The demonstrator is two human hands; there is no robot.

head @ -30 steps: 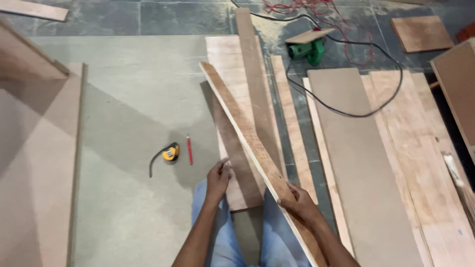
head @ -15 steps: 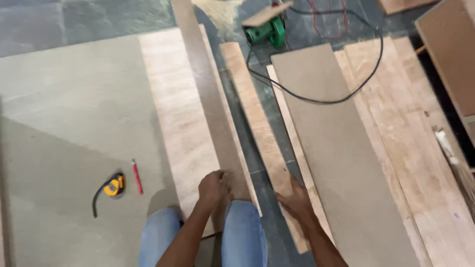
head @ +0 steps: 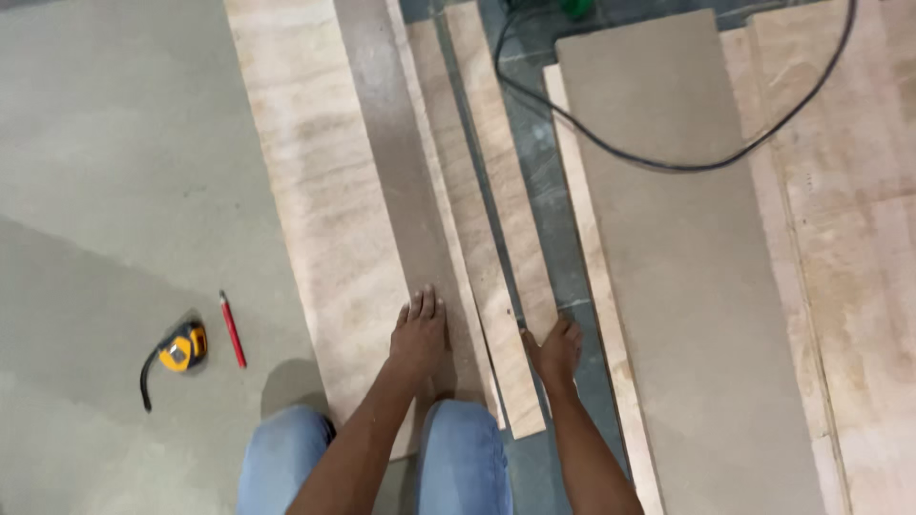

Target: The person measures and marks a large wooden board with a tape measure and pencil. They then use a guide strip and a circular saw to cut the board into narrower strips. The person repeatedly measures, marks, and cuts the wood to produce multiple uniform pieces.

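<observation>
Hands press flat on the boards lying on the floor: the left hand rests open, palm down, fingers spread toward twelve o'clock, on a dark brown strip that lies along a wide pale plywood board. The right hand, also open with nothing gripped, touches the near end of a narrow light strip; a second narrow strip lies just beside it at nine o'clock. At three o'clock of that hand lies a large grey-brown panel, with a black cable curving over it. Well apart at nine o'clock lie a red pencil and a yellow tape measure
</observation>
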